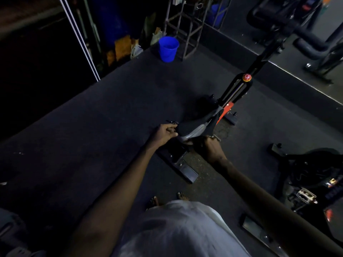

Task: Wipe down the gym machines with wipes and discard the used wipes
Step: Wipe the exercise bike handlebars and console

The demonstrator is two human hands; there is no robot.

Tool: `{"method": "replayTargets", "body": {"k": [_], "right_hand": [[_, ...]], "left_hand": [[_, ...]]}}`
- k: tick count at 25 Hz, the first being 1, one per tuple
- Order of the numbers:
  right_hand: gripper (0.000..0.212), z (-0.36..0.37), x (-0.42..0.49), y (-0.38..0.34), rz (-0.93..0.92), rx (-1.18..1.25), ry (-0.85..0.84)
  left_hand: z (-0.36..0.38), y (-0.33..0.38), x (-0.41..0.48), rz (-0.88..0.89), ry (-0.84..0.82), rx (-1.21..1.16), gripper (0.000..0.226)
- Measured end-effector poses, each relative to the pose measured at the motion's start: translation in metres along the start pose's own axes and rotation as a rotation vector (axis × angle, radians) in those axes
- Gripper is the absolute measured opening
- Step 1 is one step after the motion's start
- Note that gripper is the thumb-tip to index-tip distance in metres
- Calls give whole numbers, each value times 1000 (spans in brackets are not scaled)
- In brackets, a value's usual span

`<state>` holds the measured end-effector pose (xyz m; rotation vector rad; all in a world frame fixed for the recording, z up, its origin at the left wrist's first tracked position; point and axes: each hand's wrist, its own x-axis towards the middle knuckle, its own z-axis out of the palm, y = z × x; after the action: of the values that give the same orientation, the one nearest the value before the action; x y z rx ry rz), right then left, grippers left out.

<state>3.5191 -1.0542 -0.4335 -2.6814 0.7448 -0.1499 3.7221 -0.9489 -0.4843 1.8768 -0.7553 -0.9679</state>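
Dim gym floor. Spin bike saddle (193, 127), black with a grey side, sits at frame centre. Left hand (165, 133) is at the saddle's left edge, fingers curled and bunched, thumb tip against the rim, pinching it. Right hand (210, 147) is at the saddle's near right side, back of hand up, fingers curled under it; fingertips hidden. No wipe can be made out in either hand in this light. Red knob (246, 77) on the bike post beyond the saddle. Blue bucket (168, 48) well beyond the saddle, to its left. Second bike (315, 173) right of the saddle.
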Motion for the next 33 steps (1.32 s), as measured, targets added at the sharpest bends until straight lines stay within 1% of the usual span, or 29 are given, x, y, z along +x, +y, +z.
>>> {"method": "replayTargets", "body": {"k": [2, 3, 6, 7, 8, 10, 12, 13, 15, 17, 19, 21, 22, 23, 24, 26, 29, 30, 33], "right_hand": [[10, 2, 6, -12, -50, -5, -39], [12, -1, 13, -15, -22, 18, -19], [41, -6, 31, -13, 62, 161, 169], [44, -3, 33, -13, 92, 195, 194], [40, 0, 33, -14, 116, 216, 195], [24, 11, 32, -14, 143, 242, 195], [23, 18, 34, -16, 144, 246, 205], [24, 20, 37, -18, 118, 214, 181], [25, 23, 42, -24, 4, 115, 67], [32, 18, 46, -24, -82, 50, -18], [39, 6, 54, -16, -63, -17, 38], [36, 2, 63, -6, 31, -19, 98], [35, 4, 66, -7, 41, -28, 88], [32, 8, 68, -11, 21, -48, 33], [27, 15, 68, -15, -18, -74, -38], [16, 22, 73, -6, -64, -118, -70], [8, 12, 95, 10, 64, -145, -14], [8, 12, 98, 9, 66, -164, -40], [12, 15, 92, 2, -77, -201, -117]], "left_hand": [[1, 2, -3, -9, 34, -13, 34], [2, 2, -4, -3, 51, -21, 35], [-1, -4, -11, -14, 59, -33, 39], [-3, -8, -14, -14, 64, -19, 38], [-4, -11, -16, -13, 78, -13, 37], [-8, -17, -17, -9, 122, -12, 32], [-12, -20, -19, -9, 147, -4, 28], [-14, -21, -20, -10, 151, 6, 27], [-14, -21, -21, -17, 149, 16, 27], [-11, -19, -19, -14, 133, 5, 27], [-5, -12, -15, -3, 90, -22, 29], [2, -5, -14, 11, 47, -34, 33], [5, -1, -15, 12, 39, -44, 34], [8, 1, -16, 19, 48, -48, 34], [10, 2, -16, 34, 56, -48, 34], [11, 6, -15, 50, 46, -45, 36], [10, 13, -12, 49, 5, -12, 42], [11, 14, -10, 48, -1, 8, 42], [13, 15, -6, 25, -7, 38, 44]]}}
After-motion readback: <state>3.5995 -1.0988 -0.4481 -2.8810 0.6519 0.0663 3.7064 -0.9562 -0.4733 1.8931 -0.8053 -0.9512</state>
